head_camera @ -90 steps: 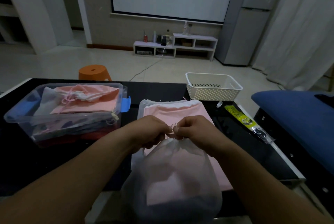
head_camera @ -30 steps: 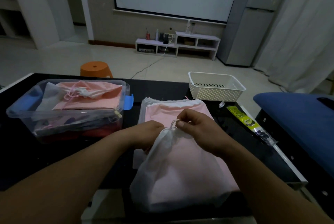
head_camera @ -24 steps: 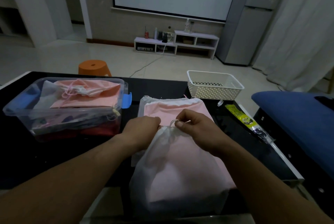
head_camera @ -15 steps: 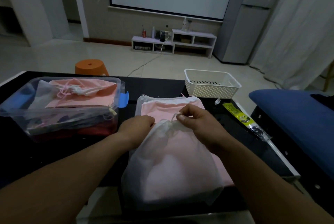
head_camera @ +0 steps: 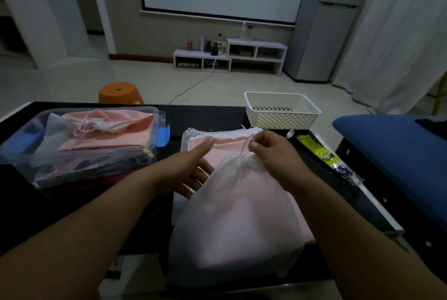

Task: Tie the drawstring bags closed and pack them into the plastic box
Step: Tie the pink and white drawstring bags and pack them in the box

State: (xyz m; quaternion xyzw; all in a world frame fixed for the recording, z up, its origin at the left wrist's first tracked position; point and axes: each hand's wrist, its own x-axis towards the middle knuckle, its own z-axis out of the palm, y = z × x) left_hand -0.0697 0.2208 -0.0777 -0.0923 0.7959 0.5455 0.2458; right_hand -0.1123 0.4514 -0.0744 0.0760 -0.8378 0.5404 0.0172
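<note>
Head view: right hand (head_camera: 273,154) pinches the thin white cord (head_camera: 245,146) of a seemingly soft, light white fabric drawstring bag (head_camera: 237,222); left hand (head_camera: 191,169) relaxed; best gripped at its neck.

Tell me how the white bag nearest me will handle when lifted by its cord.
Probably floppy: the white bag has thin cloth puckered at its gathered neck. Likely light: it seems to hold only flat pink fabric. Lifted by the cord the right hand pinches, it should sag and swing.
</note>
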